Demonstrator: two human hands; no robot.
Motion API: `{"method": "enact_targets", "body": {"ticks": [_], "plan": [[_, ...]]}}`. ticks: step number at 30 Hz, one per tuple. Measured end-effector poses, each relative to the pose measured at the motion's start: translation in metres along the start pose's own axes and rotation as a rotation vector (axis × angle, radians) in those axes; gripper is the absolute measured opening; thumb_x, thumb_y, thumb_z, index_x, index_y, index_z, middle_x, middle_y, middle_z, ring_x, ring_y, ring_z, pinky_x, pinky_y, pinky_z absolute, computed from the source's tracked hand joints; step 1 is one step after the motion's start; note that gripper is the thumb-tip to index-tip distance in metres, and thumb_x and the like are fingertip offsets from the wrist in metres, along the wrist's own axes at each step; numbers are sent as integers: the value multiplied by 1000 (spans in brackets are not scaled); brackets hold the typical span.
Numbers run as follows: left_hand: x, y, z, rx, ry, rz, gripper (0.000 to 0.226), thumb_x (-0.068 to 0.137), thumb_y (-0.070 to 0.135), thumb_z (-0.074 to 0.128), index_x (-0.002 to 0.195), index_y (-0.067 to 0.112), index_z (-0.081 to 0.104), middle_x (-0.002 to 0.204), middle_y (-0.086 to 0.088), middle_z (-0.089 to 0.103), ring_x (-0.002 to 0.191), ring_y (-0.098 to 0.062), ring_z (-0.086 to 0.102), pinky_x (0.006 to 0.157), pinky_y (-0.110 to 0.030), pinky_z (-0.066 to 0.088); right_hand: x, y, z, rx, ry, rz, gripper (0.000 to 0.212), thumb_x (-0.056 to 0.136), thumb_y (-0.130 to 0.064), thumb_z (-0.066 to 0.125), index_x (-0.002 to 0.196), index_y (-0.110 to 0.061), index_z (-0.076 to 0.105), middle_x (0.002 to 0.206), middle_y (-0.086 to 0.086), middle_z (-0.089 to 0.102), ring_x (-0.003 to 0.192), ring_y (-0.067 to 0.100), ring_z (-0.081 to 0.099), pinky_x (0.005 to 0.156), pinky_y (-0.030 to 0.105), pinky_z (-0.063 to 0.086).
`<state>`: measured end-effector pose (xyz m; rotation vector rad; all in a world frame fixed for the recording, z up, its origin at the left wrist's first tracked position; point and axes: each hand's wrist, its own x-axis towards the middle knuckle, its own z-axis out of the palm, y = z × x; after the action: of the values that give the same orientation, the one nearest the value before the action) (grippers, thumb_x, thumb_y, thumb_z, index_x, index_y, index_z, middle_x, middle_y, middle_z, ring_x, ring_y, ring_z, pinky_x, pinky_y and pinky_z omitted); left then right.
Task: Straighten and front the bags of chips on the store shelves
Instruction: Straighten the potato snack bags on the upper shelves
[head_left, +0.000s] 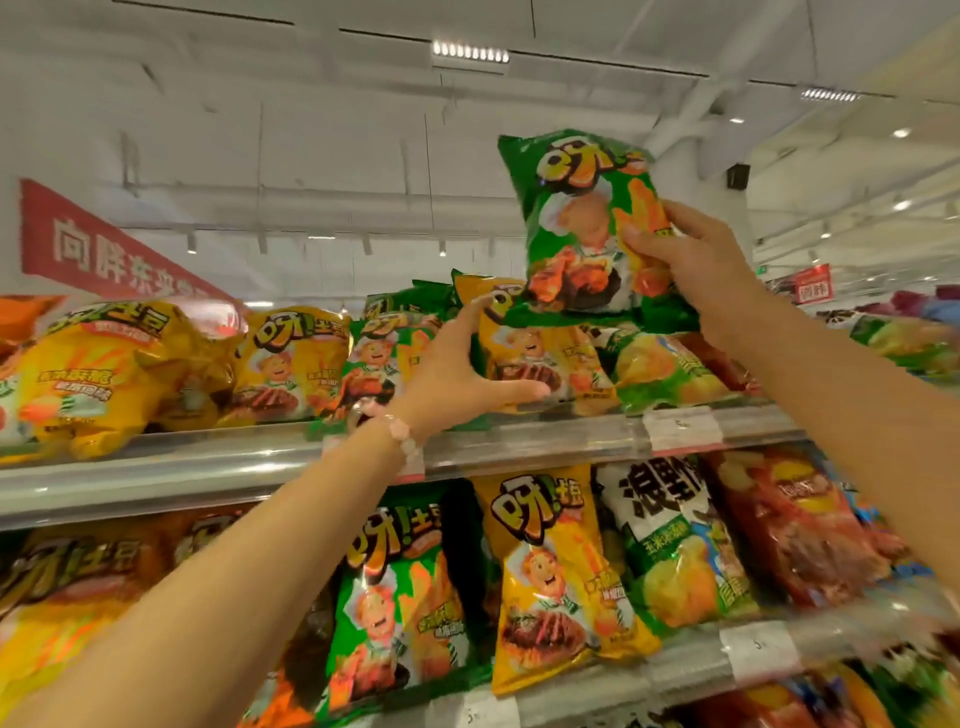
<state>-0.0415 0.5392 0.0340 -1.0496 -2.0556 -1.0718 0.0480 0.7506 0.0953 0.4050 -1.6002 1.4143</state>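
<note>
Two bare forearms reach up from the bottom edge; a pink bead bracelet (402, 436) circles the left wrist. Left hand (462, 374) is spread wide, thumb low, fingers against the face of a yellow glossy chip bag with a cartoon chef (540, 345) standing on the upper clear-fronted metal shelf (519, 447); it grips nothing. Right hand (696, 260) pinches the right edge of a green glossy chip bag with a cartoon chef and fried-chicken picture (576, 223), held upright, slightly tilted, in the air above the upper shelf's row, its bottom edge overlapping the yellow bag's top.

Upper shelf, readable count: three yellow bags, at least two green behind the left hand, one green-white bag to the right. Lower shelf (691, 670): one green, one yellow, one white-green, one red bag in front; those at the left blurred. Behind, one red banner with white characters (104, 244).
</note>
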Motion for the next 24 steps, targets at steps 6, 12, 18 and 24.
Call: {"method": "enact_targets", "body": {"ticks": [6,12,18,24], "plan": [[39,4,40,316,-30,-132,107,66,60,76,151,35,16,157,-15,6,143,-35,17,113,-47,28,1,18,-35,62,58,46,44,86,-16,66,129,-18,56,102,-2,68,68,-1,66,53,12,48],[56,-7,48,129,-33,-238,111,60,52,84,150,22,25,147,-7,41,132,-24,41,107,-37,39,-2,29,-44,32,49,28,35,86,-15,65,119,-24,59,97,-4,67,74,3,64,56,13,50],[54,-1,46,-15,184,-95,94,62,31,88,142,17,42,128,-2,57,114,-14,53,93,-26,44,-3,34,-45,18,30,-16,40,87,-15,65,125,-24,56,96,-7,67,68,-5,63,52,13,48],[49,21,10,-52,332,35,87,64,32,87,139,22,44,125,-3,54,112,-17,55,93,-33,50,0,35,-39,74,46,-47,33,89,-17,62,121,-26,58,101,-7,67,77,-3,64,61,14,49]]}}
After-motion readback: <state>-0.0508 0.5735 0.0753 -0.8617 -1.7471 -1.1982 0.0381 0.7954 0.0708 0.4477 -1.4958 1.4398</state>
